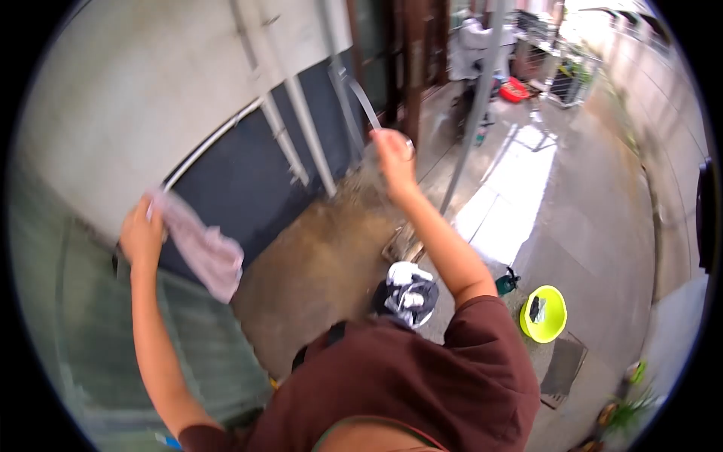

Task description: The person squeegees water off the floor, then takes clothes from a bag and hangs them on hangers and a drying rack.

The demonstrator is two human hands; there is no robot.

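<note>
Pinkish cloth (pixel 200 248) — in left hand (pixel 143 232)

a person in a brown shirt (pixel 392 384) stretches both bare arms forward outdoors, seen from above. the left hand (pixel 141 235) pinches one end of a pale pink cloth (pixel 199 245), which hangs at a slant beside a dark wall panel (pixel 233 173). the right hand (pixel 395 162) is raised, fingers curled at the lower end of a thin pale strip (pixel 365 104); blur hides whether they grip it. below the hands, a dark container (pixel 388 303) holds white and dark fabric (pixel 410 280). to its right are a teal bottle (pixel 507 282) and a lime-yellow basin (pixel 557 320) with small dark and pale items inside. a red basin (pixel 515 89) sits farther off.
</note>
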